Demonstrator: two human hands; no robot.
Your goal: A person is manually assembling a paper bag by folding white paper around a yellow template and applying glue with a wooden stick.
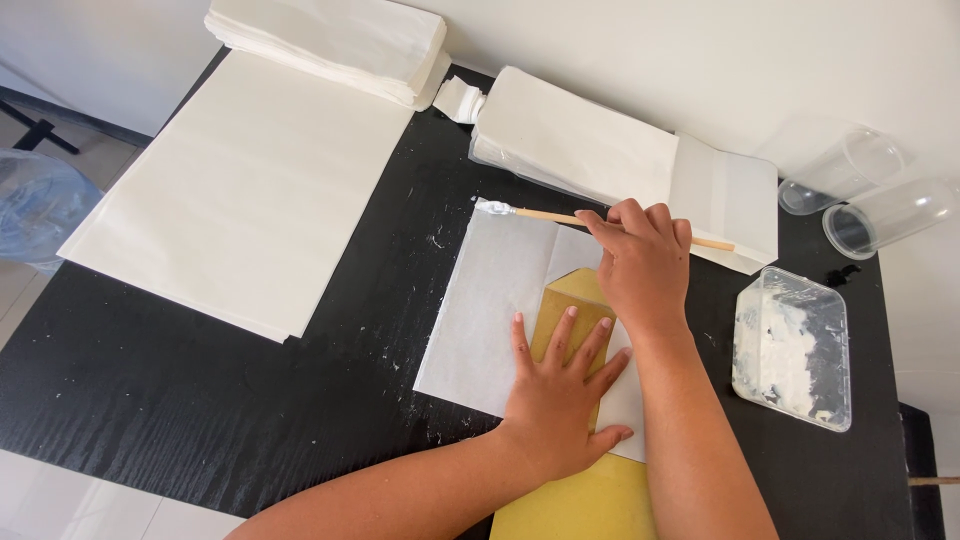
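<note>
My left hand [560, 395] lies flat, fingers spread, on a tan cardboard template [565, 305] that rests on a white paper sheet [495, 295]. My right hand [640, 260] grips a thin wooden brush [545, 215] whose white, glue-covered tip [495, 208] touches the sheet's top left corner. The template's yellow-brown lower part [580, 505] sticks out toward me past the sheet, partly hidden by my forearms.
A clear plastic tray of white paste [792, 348] sits at the right. Two clear cups [860, 190] lie behind it. Stacks of folded white paper bags [590, 145] [330, 40] and a large pile of white sheets [245, 190] cover the black table [200, 390].
</note>
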